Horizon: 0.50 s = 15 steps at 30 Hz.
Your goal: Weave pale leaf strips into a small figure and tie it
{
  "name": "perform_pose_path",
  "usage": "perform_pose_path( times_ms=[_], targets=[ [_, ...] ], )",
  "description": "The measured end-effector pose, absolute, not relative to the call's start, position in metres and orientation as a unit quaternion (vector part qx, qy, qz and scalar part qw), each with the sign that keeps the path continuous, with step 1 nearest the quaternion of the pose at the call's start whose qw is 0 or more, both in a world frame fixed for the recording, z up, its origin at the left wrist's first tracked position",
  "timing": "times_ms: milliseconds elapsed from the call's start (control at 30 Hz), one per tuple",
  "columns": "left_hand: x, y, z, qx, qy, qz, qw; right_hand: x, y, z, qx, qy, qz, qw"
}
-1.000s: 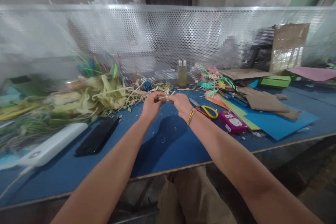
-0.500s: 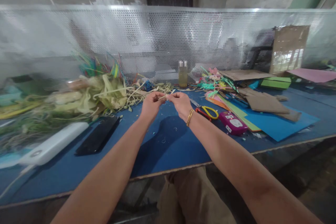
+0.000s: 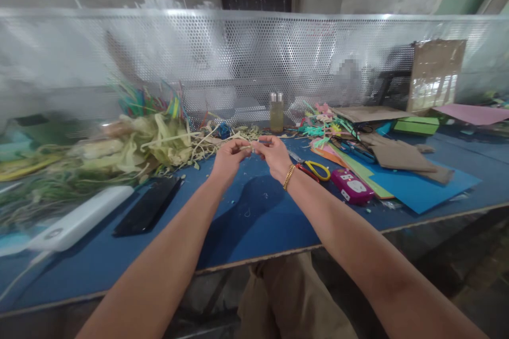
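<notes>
My left hand (image 3: 227, 158) and my right hand (image 3: 274, 154) meet above the blue table (image 3: 254, 217), fingertips pinched together on a thin pale strip (image 3: 249, 146) of husk-like material. The strip is short and mostly hidden between the fingers. A gold bracelet sits on my right wrist. A pile of pale green husks and strips (image 3: 151, 140) lies just left of my hands.
A black phone (image 3: 146, 205) and a white power bank (image 3: 79, 218) lie at the left. Yellow-handled scissors (image 3: 314, 168), a pink case (image 3: 352, 186), coloured paper sheets (image 3: 413, 183) and cardboard lie at the right. A small bottle (image 3: 276, 111) stands by the perforated metal screen (image 3: 246, 58).
Both hands stay pinched on the strip in the same place; the fingers have shifted slightly and the strip's free end no longer sticks out to the right.
</notes>
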<state>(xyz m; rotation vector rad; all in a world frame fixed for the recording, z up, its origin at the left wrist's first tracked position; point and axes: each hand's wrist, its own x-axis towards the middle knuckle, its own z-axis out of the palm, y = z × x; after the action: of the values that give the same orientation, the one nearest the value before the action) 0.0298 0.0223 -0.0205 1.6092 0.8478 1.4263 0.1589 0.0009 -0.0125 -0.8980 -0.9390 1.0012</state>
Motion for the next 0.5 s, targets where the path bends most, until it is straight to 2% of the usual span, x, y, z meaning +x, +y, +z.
perform_pose_path(
  times_ms=[233,500],
  targets=[
    [0.0275,0.0238,-0.019,0.585,0.342,0.586,0.445,0.16,0.0005,-0.0117,-0.374,-0.453,0.486,0.647],
    [0.0239,0.021,-0.0144,0.598,0.335,0.567,0.457,0.1632,-0.0022,-0.0109,-0.41,-0.481,0.462,0.623]
  ],
)
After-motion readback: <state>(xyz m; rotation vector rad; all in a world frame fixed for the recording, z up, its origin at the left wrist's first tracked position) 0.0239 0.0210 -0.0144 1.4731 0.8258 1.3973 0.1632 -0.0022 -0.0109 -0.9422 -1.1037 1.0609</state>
